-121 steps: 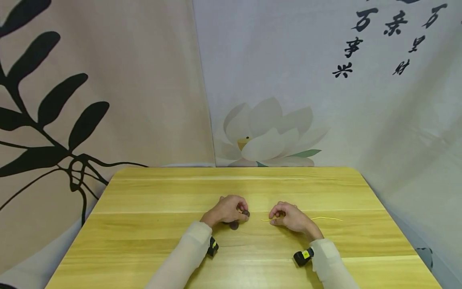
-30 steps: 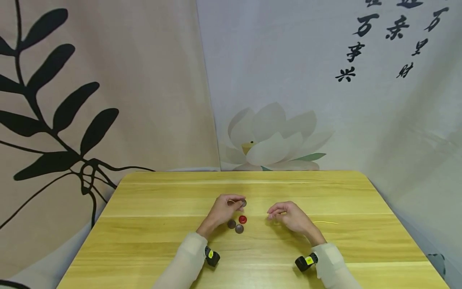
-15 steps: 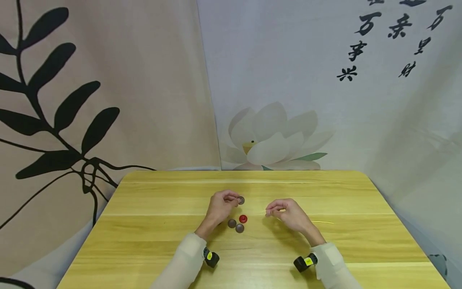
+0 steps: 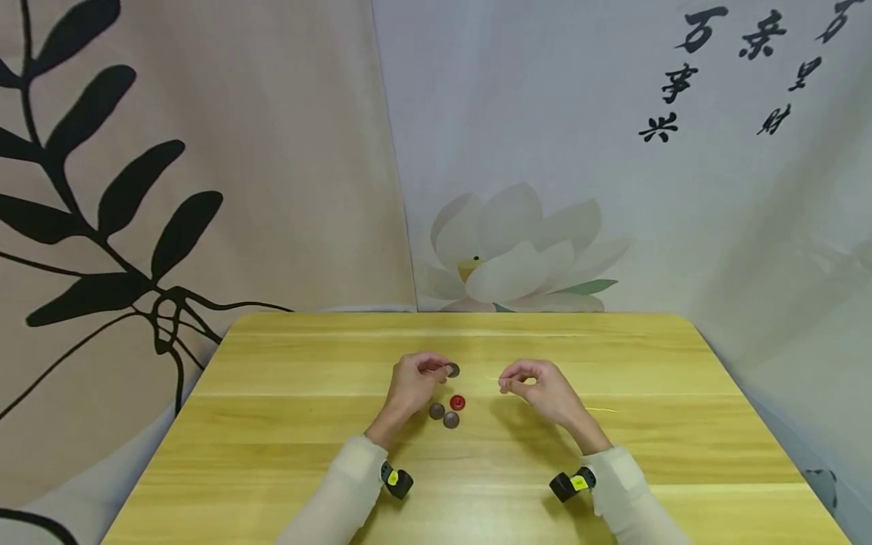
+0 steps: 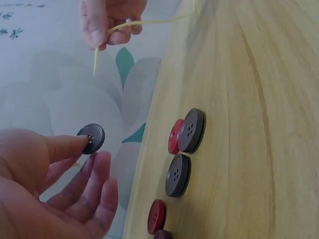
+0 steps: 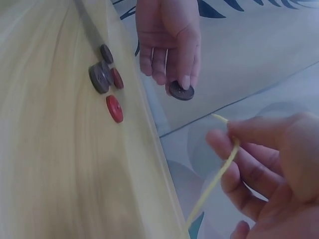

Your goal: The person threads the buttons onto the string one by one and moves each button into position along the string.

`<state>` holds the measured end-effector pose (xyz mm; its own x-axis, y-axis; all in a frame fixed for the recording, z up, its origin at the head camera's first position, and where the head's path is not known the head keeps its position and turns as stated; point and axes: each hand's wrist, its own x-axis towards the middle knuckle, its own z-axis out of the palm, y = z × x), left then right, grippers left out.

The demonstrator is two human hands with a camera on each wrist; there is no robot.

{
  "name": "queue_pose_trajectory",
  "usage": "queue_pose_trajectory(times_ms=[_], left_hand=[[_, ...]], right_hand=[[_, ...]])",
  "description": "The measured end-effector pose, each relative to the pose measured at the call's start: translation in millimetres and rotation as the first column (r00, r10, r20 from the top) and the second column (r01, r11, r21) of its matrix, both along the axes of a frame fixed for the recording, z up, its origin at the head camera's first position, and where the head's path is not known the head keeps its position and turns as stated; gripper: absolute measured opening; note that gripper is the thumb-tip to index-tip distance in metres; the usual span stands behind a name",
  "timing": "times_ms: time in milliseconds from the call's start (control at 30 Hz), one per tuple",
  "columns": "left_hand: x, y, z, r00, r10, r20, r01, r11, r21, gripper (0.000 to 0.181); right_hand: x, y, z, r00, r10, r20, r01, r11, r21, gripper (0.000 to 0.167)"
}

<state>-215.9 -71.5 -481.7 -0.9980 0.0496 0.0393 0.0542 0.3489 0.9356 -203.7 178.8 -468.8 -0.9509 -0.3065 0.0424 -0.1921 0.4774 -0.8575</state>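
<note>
Between thumb and fingers my left hand pinches a dark button by its edge, up off the table. Its small holes show in the left wrist view. My right hand pinches a yellow cord near one end, and a short tip sticks out past the thumb toward the button. Cord and held button are apart. Below the left hand, a red button and two dark buttons, one left of the other, lie on the table. The wrist views show further buttons partly hidden in the head view.
The wooden table reaches back to a printed cloth backdrop behind its far edge. The cord's trailing part shows to the right of my right wrist.
Four seconds ago both hands were low, the left among the buttons. Now both are raised, the left with a dark button and the right with the cord, whose trailing end has drawn leftward.
</note>
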Motion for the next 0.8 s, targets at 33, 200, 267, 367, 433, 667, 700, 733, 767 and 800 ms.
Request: queue_pose_trajectory(times_ms=[33,200,267,367,433,667,700,733,767,800], left_hand=[[0.4,-0.1,0.2,1.000,0.004,-0.005,-0.004,1.000,-0.005,0.009],[2.7,-0.8,-0.2,0.999,0.032,-0.008,-0.032,0.999,-0.003,0.009],[3.4,-0.9,-0.8,0.999,0.036,-0.003,-0.036,0.999,0.006,0.009],[4.1,-0.9,-1.2,1.000,0.031,-0.003,-0.031,0.999,0.017,0.009],[4.2,-0.6,-0.2,1.000,0.028,-0.007,-0.028,0.999,0.020,0.010],[6.9,0.7,4.3,0.999,0.038,-0.015,-0.037,0.999,0.002,0.010],[7.7,1.1,4.9,0.999,0.036,-0.017,-0.036,0.999,0.002,0.010],[8.5,1.6,5.6,0.999,0.035,-0.022,-0.035,0.999,0.001,0.010],[9.2,2.2,6.3,0.999,0.034,-0.027,-0.034,0.999,0.002,0.010],[9.9,2.7,7.1,0.999,0.034,-0.031,-0.034,0.999,0.002,0.010]], right_hand=[[-0.2,-1,0.5,1.000,0.000,-0.002,0.000,1.000,-0.005,0.008],[1.4,-5,2.1,1.000,-0.016,-0.005,0.016,1.000,-0.013,0.007],[2.4,-6,2.7,1.000,-0.030,-0.010,0.030,1.000,-0.008,0.005],[3.2,-8,4.7,0.998,-0.053,-0.023,0.052,0.999,-0.013,0.005],[3.1,-10,6.6,0.998,-0.062,-0.034,0.061,0.998,-0.025,0.007],[2.8,-16,10.4,0.997,-0.057,-0.050,0.053,0.996,-0.070,0.007],[3.0,-16,10.3,0.997,-0.057,-0.053,0.054,0.996,-0.071,0.007],[3.3,-17,10.3,0.997,-0.058,-0.053,0.054,0.996,-0.075,0.006],[3.8,-17,10.6,0.997,-0.059,-0.052,0.055,0.995,-0.078,0.006],[4.5,-18,11.3,0.997,-0.061,-0.049,0.057,0.995,-0.083,0.006]])
